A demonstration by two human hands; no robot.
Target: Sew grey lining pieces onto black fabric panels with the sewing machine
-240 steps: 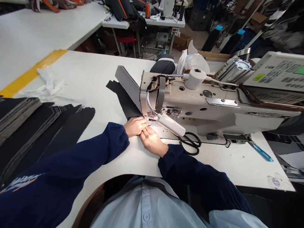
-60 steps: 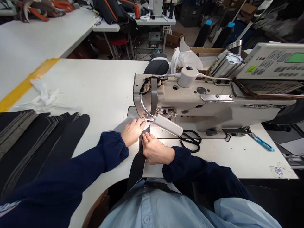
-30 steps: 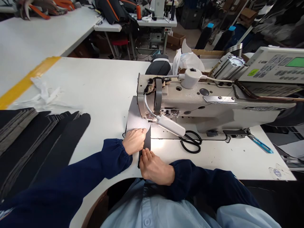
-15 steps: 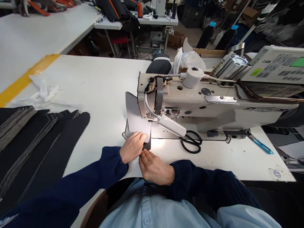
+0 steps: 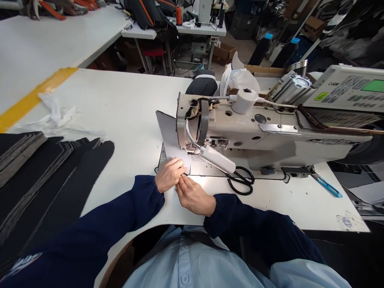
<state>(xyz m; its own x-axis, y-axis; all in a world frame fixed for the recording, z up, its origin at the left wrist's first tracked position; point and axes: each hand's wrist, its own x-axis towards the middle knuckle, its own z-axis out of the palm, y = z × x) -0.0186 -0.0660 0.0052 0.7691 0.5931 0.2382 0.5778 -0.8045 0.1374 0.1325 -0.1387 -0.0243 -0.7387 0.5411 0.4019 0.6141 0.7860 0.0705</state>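
Note:
A grey fabric piece with a dark edge (image 5: 173, 138) lies partly under the head of the sewing machine (image 5: 222, 120). My left hand (image 5: 171, 174) is closed on its near end, fingertips pressed together at the corner. Right beside it, my right hand (image 5: 195, 195) has its fingers together and touches the near edge of the same piece. The fingertips of both hands meet, and they hide that corner. A white lamp (image 5: 217, 159) hangs at the needle area. Black-handled scissors (image 5: 241, 181) lie to the right of my hands.
Stacked dark fabric pieces (image 5: 57, 180) cover the table's left side, with white scraps (image 5: 57, 114) behind them. A blue cutter (image 5: 327, 185) lies at the right. The control panel (image 5: 351, 88) stands at the back right. Yellow tape (image 5: 36, 96) marks the table joint.
Both hands have moved slightly forward, toward the machine. The fabric piece has gone further under the machine head, and less dark material shows at its near end.

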